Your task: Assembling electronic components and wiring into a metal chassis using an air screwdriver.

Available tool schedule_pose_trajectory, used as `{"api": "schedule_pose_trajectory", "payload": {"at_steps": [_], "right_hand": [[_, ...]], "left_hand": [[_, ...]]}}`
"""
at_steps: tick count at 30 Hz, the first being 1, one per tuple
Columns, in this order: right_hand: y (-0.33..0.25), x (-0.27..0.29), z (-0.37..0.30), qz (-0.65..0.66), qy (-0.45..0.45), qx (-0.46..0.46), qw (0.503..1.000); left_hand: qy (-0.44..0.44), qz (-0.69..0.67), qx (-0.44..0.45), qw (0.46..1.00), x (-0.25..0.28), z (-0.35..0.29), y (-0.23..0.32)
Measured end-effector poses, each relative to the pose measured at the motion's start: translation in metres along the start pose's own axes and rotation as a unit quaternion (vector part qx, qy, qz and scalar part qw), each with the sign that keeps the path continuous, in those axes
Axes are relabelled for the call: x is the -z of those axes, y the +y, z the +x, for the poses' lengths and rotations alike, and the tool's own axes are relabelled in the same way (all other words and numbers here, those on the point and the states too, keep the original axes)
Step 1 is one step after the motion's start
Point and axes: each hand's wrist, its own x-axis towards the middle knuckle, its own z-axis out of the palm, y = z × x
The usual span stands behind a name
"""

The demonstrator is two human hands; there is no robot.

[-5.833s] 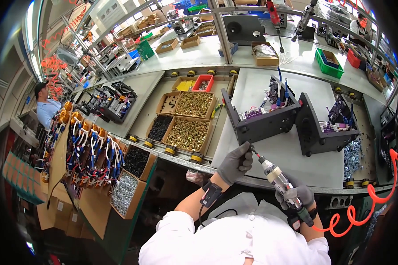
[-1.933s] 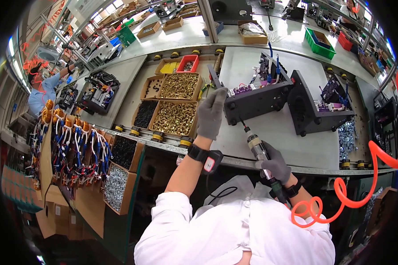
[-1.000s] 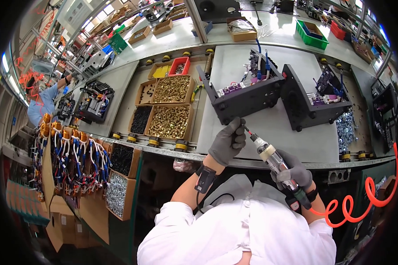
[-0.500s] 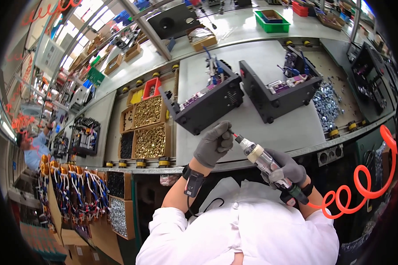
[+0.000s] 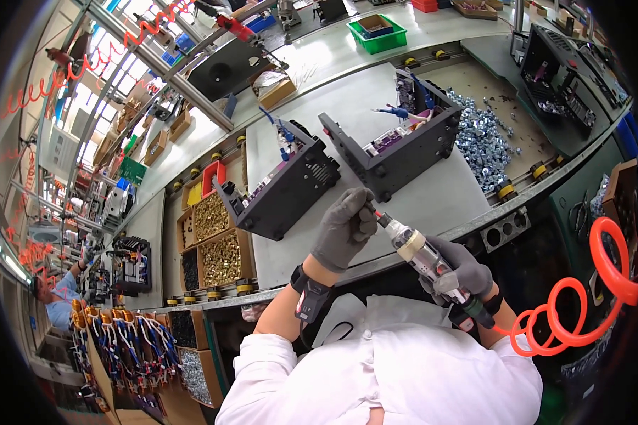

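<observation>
In a grey glove, my right hand is wrapped round an air screwdriver, whose bit points up and left. A coiled orange hose runs from its rear end. My left hand, also gloved, is closed with its fingertips pinched just beside the bit; anything between them is too small to make out. Beyond my hands, two dark open metal cases stand on a grey mat. The left case and the right case both hold circuit boards and blue-tipped cables.
Left of the mat are boxes of brass-coloured fasteners and a red bin. Silver fasteners lie heaped on the right. A green tray stands at the back. Wire bundles hang lower left; another person is at far left.
My view has turned to the right, so the bench, cases and boxes appear farther left. Both hands and the screwdriver keep nearly the same pose, with the bit still near my left fingertips.
</observation>
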Motion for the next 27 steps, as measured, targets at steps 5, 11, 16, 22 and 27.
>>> {"api": "schedule_pose_trajectory", "payload": {"at_steps": [5, 11, 16, 22, 27], "right_hand": [[-0.005, 0.012, -0.011, -0.022, 0.024, -0.024, 0.999], [-0.009, 0.025, -0.018, 0.015, 0.028, -0.02, 0.999], [-0.01, 0.037, -0.023, 0.016, 0.05, 0.009, 0.999], [-0.01, 0.061, -0.008, -0.004, 0.196, 0.075, 0.978], [-0.013, 0.072, -0.003, -0.076, 0.209, 0.088, 0.971]], "left_hand": [[-0.003, -0.006, -0.003, 1.0, -0.012, 0.017, -0.013], [0.046, 0.06, -0.024, 0.997, -0.019, 0.029, -0.029], [-0.101, -0.036, 0.047, 0.993, -0.029, 0.04, -0.029], [0.116, 0.039, 0.128, 0.984, -0.035, 0.035, -0.057], [0.049, 0.0, 0.14, 0.989, -0.008, 0.031, -0.045]]}}
